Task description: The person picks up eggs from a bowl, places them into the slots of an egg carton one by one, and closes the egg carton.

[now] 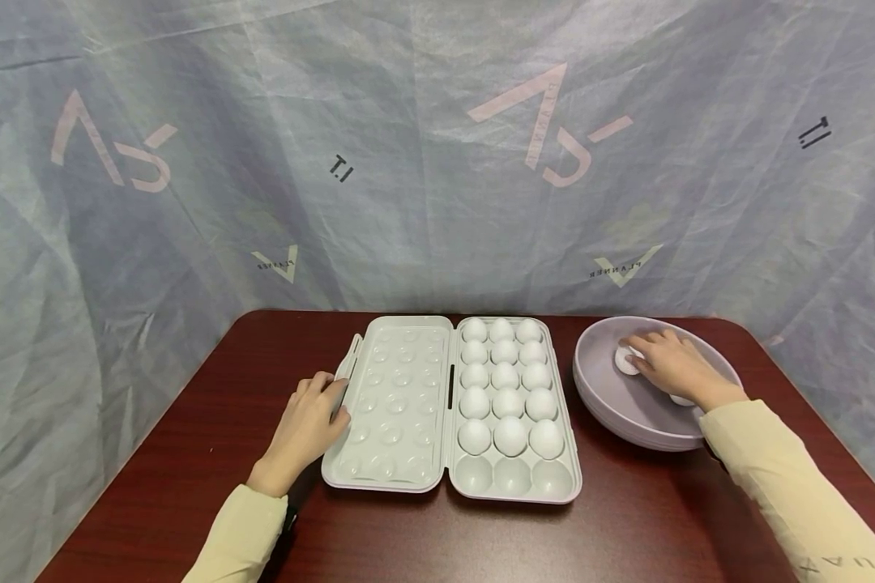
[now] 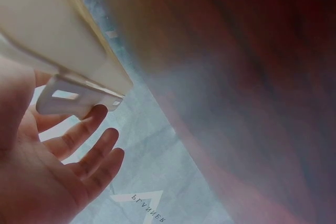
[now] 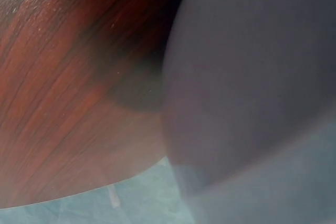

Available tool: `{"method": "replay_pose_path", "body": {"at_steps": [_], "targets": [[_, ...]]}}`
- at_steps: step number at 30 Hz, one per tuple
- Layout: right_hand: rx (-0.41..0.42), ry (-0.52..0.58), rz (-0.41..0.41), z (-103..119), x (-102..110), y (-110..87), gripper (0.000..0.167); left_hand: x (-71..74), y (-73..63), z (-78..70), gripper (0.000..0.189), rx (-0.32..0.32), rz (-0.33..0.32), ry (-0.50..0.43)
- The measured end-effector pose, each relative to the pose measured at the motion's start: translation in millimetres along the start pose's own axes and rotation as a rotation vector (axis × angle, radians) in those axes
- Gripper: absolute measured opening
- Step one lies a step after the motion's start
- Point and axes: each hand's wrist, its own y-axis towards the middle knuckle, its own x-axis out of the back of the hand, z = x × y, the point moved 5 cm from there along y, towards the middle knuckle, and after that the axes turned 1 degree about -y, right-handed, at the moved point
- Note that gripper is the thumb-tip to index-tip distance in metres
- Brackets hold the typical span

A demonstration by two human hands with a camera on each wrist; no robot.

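Observation:
A white plastic egg box lies unfolded on the table. Its right half carries several rows of white eggs, and the nearest row has three bare hollows. My left hand is at the left edge of the lid half. In the left wrist view its curled fingers hold the slotted latch flap; the thumb is partly hidden. Inside a lilac bowl, my right hand grips a white egg. Another egg shows partly beneath that hand. The right wrist view shows the bowl's outside, blurred.
The dark red wooden table has rounded far corners. Behind it hangs a grey-blue printed sheet, close to the far edge. The bowl stands at the right, a short gap from the egg box.

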Motion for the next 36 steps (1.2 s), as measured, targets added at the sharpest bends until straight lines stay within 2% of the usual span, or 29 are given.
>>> {"method": "replay_pose_path", "body": {"at_steps": [8, 17, 36], "targets": [[-0.009, 0.01, 0.011, 3.8, 1.4, 1.7, 0.032, -0.2, -0.4, 0.1, 0.034, -0.003, -0.004, 0.001], [-0.042, 0.012, 0.019, 3.1, -0.8, 2.6, 0.049, 0.5, -0.4, -0.2, 0.034, -0.002, -0.008, 0.002], [-0.053, 0.064, 0.049, 6.2, 1.4, 0.2, 0.056, 0.9, -0.3, -0.1, 0.033, -0.006, -0.019, 0.003]]}}
